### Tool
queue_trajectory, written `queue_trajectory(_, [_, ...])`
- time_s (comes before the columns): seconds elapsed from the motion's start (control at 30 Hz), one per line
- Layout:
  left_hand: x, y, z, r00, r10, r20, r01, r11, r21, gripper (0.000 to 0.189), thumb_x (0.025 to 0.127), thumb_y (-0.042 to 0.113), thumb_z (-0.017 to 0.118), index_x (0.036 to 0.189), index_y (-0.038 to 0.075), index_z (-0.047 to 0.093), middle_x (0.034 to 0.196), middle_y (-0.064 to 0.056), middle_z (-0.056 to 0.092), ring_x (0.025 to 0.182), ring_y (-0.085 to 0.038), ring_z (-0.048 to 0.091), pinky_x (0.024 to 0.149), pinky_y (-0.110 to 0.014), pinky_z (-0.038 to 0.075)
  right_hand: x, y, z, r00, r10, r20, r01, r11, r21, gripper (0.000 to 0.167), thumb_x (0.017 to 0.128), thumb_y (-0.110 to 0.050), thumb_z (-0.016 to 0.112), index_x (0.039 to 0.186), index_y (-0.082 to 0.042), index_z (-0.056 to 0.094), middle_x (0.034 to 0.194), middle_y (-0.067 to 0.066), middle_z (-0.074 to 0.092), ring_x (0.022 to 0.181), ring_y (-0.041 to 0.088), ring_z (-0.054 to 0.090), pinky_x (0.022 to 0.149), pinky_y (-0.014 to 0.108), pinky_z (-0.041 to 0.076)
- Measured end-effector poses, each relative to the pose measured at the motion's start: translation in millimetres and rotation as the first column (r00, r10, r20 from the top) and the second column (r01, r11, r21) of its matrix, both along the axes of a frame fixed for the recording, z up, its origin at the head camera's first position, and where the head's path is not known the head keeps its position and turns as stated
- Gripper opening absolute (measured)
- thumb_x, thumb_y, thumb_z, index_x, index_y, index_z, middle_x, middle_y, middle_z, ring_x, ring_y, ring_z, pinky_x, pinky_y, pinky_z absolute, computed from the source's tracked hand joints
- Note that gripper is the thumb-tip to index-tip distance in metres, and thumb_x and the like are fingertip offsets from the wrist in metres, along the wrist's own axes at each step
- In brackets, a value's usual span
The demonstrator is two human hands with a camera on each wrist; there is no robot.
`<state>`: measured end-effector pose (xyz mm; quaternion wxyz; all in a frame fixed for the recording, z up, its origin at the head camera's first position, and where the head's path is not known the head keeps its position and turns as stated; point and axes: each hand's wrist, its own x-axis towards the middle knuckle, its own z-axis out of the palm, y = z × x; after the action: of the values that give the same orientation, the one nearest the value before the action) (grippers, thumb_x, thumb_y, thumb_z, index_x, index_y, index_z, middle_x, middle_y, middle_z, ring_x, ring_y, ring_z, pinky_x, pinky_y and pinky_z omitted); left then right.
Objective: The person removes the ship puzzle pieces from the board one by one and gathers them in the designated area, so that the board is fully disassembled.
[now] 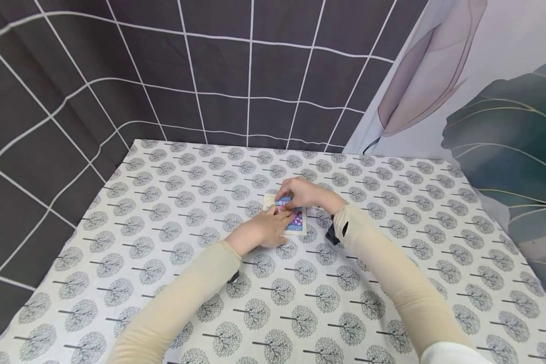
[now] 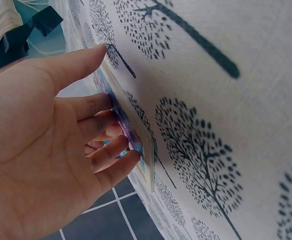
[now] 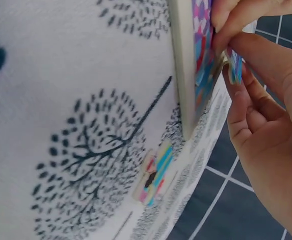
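A small jigsaw puzzle board [image 1: 304, 227] with a cream rim and a blue, pink and purple picture lies flat on the cloth. My left hand [image 1: 267, 228] rests its fingertips on the picture from the near left side; its thumb touches the rim in the left wrist view. From the far right, my right hand [image 1: 304, 193] pinches a small colourful puzzle piece [image 3: 234, 70] between thumb and fingers, at the board's edge in the right wrist view. Both hands cover much of the picture. Another loose puzzle piece [image 3: 155, 174] lies on the cloth beside the board.
A white cloth [image 1: 273, 323] printed with grey trees covers the table. Behind it hangs a dark curtain [image 1: 223, 65] with a white grid, and at the right a pale curtain [image 1: 496, 167] with large leaves. Dark straps [image 1: 332, 235] sit at the wrists.
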<state>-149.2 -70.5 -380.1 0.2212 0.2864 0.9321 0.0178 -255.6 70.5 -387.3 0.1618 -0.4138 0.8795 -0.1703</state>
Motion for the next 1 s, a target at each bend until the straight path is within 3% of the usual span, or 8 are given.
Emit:
queue_trajectory(0.13, [-1.0, 0.8, -2.3, 1.0, -0.001, -0.006, 0.001, 1.0, 0.008, 0.07, 0.094, 0.042, 0.048, 0.149, 0.011, 0.02, 0.157, 0.0, 0.013, 0.142, -0.03, 0.012, 0.115, -0.044, 0.02, 0.0, 0, 1.2, 0.998, 0.037, -0.058, -0.038, 0.999, -0.005, 0.031, 0.074, -0.018, 0.077, 0.103, -0.011, 0.071, 0.098, 0.001, 0.069, 0.09, 0.016, 0.062, 0.099, 0.042, 0.04])
queue_trajectory(0.27, [-2.0, 1.3, -4.2, 1.0, -0.004, -0.008, 0.004, 1.0, 0.009, 0.07, 0.094, 0.042, 0.048, 0.149, 0.01, 0.019, 0.157, -0.001, 0.012, 0.142, -0.03, 0.01, 0.115, -0.044, 0.018, 1.4, 4, -0.3, 0.995, 0.044, -0.086, -0.049, 0.997, -0.06, 0.031, 0.073, -0.017, 0.077, 0.102, -0.006, 0.071, 0.097, 0.006, 0.07, 0.087, 0.017, 0.064, 0.088, 0.034, 0.05])
queue_trajectory(0.4, [-1.8, 1.2, -4.8, 1.0, -0.005, -0.011, 0.005, 1.0, 0.011, 0.07, 0.094, 0.042, 0.048, 0.149, 0.01, 0.021, 0.156, -0.002, 0.014, 0.139, -0.029, 0.019, 0.114, -0.042, 0.023, 2.8, 10, -3.4, 0.995, 0.033, -0.094, -0.044, 0.993, -0.114, 0.029, 0.074, -0.018, 0.076, 0.1, -0.005, 0.072, 0.097, 0.007, 0.07, 0.087, 0.018, 0.065, 0.081, 0.029, 0.054])
queue_trajectory(0.57, [-0.9, 0.7, -3.0, 1.0, -0.001, -0.005, 0.001, 1.0, 0.027, 0.069, 0.094, 0.042, 0.049, 0.149, 0.01, 0.021, 0.156, -0.002, 0.015, 0.133, -0.025, 0.026, 0.113, -0.04, 0.027, 4.1, 17, 0.0, 0.997, -0.009, -0.077, -0.002, 0.99, -0.138, 0.03, 0.075, -0.022, 0.075, 0.1, -0.007, 0.072, 0.102, 0.006, 0.07, 0.09, 0.019, 0.065, 0.084, 0.032, 0.054])
queue_trajectory(0.77, [-3.5, 2.2, -2.3, 1.0, -0.008, -0.004, 0.008, 0.999, 0.034, 0.068, 0.094, 0.041, 0.049, 0.149, 0.011, 0.022, 0.156, -0.001, 0.016, 0.126, -0.022, 0.031, 0.11, -0.038, 0.033, 8.1, 27, 6.0, 0.991, -0.053, -0.124, 0.038, 0.991, -0.125, 0.033, 0.076, -0.026, 0.074, 0.103, -0.008, 0.071, 0.109, 0.006, 0.068, 0.093, 0.019, 0.064, 0.087, 0.038, 0.051])
queue_trajectory(1.0, [-5.3, 0.8, -3.6, 1.0, -0.022, -0.009, 0.022, 0.999, 0.024, 0.068, 0.094, 0.042, 0.048, 0.149, 0.012, 0.022, 0.156, 0.0, 0.015, 0.124, -0.023, 0.032, 0.109, -0.039, 0.031, 12.9, 45, 7.8, 0.993, -0.051, -0.104, 0.03, 0.981, -0.193, 0.032, 0.075, -0.018, 0.075, 0.103, -0.003, 0.071, 0.105, 0.009, 0.069, 0.089, 0.021, 0.064, 0.081, 0.037, 0.053])
